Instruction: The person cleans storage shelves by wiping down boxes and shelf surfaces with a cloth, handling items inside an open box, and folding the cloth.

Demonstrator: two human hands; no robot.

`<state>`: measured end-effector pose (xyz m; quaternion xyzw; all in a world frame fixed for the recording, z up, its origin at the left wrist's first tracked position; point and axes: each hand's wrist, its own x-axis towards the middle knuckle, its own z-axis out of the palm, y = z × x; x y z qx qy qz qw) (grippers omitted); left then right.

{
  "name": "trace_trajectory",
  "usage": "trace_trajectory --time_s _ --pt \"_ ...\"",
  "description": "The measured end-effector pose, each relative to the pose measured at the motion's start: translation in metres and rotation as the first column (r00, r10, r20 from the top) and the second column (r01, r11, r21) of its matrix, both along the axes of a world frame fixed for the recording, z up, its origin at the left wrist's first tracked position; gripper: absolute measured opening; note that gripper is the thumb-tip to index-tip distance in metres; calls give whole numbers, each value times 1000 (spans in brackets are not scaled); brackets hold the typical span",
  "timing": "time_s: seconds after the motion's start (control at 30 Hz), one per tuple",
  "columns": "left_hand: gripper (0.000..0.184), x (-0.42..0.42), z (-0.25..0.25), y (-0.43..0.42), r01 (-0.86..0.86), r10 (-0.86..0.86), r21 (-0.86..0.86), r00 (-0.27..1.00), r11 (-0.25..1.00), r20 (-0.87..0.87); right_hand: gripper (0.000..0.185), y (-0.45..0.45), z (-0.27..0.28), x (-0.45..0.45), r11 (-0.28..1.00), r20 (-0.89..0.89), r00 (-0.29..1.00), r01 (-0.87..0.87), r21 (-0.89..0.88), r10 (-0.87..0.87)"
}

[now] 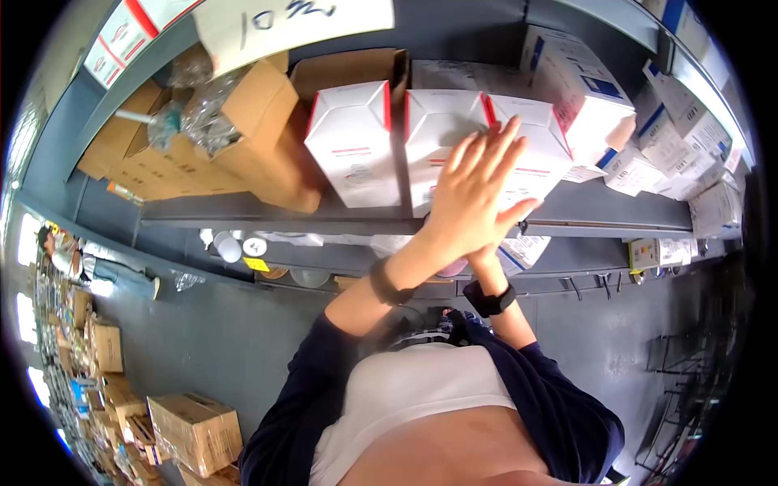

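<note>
My left hand (478, 178) is raised before the shelf with its fingers stretched out and the back of the hand towards me. Its fingers overlap a white box (421, 138) and a second white box with red edges (539, 134); I cannot tell whether they touch. Another white box (352, 158) stands to the left of these two. My right hand (484, 253) is just below and behind the left one, by the shelf edge. Its fingers are hidden, so what it may hold does not show.
Open cardboard boxes (279, 138) with clear plastic wrap (212, 117) stand on the shelf's left. White and blue boxes (579, 89) fill its right side. A handwritten sign (300, 28) hangs above. A lower shelf (567, 255) holds more items. Cartons (194, 429) and a person (97, 263) are at left.
</note>
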<state>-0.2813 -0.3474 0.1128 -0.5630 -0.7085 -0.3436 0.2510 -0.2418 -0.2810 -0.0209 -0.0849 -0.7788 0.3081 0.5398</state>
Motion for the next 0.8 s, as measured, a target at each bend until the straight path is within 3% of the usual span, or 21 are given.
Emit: trace_trajectory --time_s 0.1,0.13,0.27,0.43,0.5,0.57,0.63,0.67,0.7,0.73,0.77,0.8 --pt "68 21 -6 -20 65 -63 -60 998 996 26 14 -6 14 -4 999 -40 999 -11 43 13" --pt "71 26 -14 -27 37 -37 -8 999 999 -14 13 -7 18 -6 999 -55 998 -18 52 20" --pt "54 13 -63 -52 -70 65 139 997 988 40 11 -12 33 -21 993 -109 994 -20 119 33" --pt "50 16 -115 -78 -85 91 -52 987 995 135 9 -22 -28 -22 980 31 998 -62 188 57" --pt "50 22 -118 -87 -108 139 -127 954 986 265 8 -29 -39 -20 981 52 997 -70 180 62" --pt "48 20 -112 -93 -99 116 -88 972 991 207 10 -35 -25 -21 986 -12 994 -103 129 105" --pt "47 16 -101 -93 -67 61 43 990 997 126 13 -41 -1 -30 983 -187 965 -183 27 185" --pt "44 12 -91 -92 -73 68 102 997 992 45 14 -43 17 -36 982 -279 941 -181 59 190" --pt "44 11 -79 -91 -60 57 104 998 993 29 17 -46 48 -38 971 -359 928 -15 240 103" --pt "44 10 -66 -89 -58 43 126 992 990 118 14 -50 52 -44 972 -266 941 -229 -51 207" --pt "44 7 -57 -87 -58 27 146 978 988 208 14 -48 65 -49 989 -291 956 -6 146 48" --pt "44 1 -55 -84 -44 1 163 966 986 257 16 -46 66 -53 983 -278 960 42 178 9"
